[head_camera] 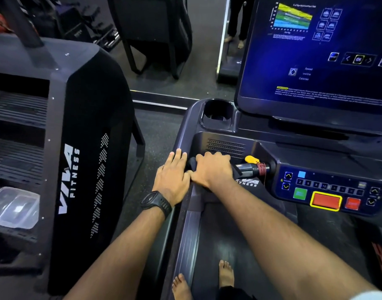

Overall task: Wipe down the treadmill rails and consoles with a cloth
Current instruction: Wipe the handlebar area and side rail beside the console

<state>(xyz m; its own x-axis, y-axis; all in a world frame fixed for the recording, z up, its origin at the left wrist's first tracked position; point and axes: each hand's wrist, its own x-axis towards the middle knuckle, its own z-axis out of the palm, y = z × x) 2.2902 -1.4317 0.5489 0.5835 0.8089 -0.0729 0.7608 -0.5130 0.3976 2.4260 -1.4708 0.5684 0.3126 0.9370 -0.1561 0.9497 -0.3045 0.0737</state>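
From the head view, the person stands barefoot on the treadmill belt [229, 245], both arms reaching forward to the front left corner of the machine. The right hand [214, 169] is curled over a dark cloth [191, 164] and grips it round the handlebar [248, 168], so the cloth lies wrapped on the bar under the palm, with its ends showing at either side of the fist. The left hand [172, 176] lies just beside it, fingers straight and close together, flat on the rim of the console tray [182, 135]. The thumb touches the right hand. A black watch [156, 202] sits on the left wrist.

Right of the fist, a red cord [262, 168] is wound round the bar and a yellow clip [250, 159] sits above it. The console [328, 185] carries a row of keys, of which 2, 5, 8 and 10 can be read, a green button [300, 193], a big red button [326, 201] edged in yellow and a smaller red one [352, 203]. Under the right wrist "FITNESS" shows in white, and the word above it is partly hidden.

The lit screen [315, 50] reads "OK", "Speed", "Incline" and "Calories", and its small print is too blurred to read. A cup holder [217, 113] sits at its left.

The neighbouring machine [88, 148] bears "VIVA FITNESS" in white. A clear plastic container [14, 206] rests on its steps.
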